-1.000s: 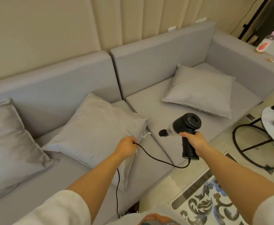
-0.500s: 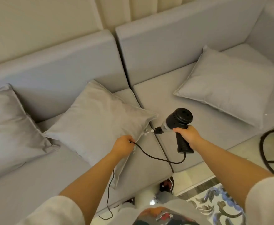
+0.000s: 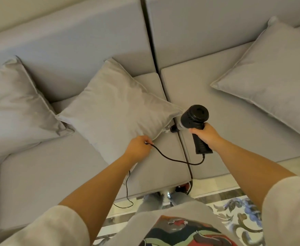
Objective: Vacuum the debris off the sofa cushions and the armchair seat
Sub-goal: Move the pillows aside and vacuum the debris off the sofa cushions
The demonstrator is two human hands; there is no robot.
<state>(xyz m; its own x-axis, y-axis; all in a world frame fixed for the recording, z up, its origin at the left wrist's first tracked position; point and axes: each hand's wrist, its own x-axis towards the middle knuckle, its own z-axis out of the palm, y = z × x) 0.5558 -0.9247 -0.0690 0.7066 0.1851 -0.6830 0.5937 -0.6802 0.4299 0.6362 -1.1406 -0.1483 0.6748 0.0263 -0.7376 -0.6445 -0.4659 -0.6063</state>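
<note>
Grey fabric covers the whole sofa (image 3: 216, 107), and the white scraps of debris (image 3: 166, 129) lie on the seat just beside the near right corner of the middle throw pillow (image 3: 113, 105), close to the seam between the two seat cushions. Your right hand (image 3: 205, 136) grips the black handle of the handheld vacuum (image 3: 192, 121), whose nozzle points left and sits almost at the scraps. Your left hand (image 3: 138, 147) is clenched around the black cord (image 3: 174, 159), holding a slack loop off the seat right by the pillow's edge.

To do this pass well, tilt the nozzle down until its mouth meets the fabric, then draw it slowly across the scraps instead of jabbing, so that light bits are not pushed away. The pillow corner seems to overhang some of them; nudge it back with your left hand while keeping the cord. Work along the seam too, since crumbs likely settle there. Keep the loop loose so it does not tug the handle or sweep debris onward.
</note>
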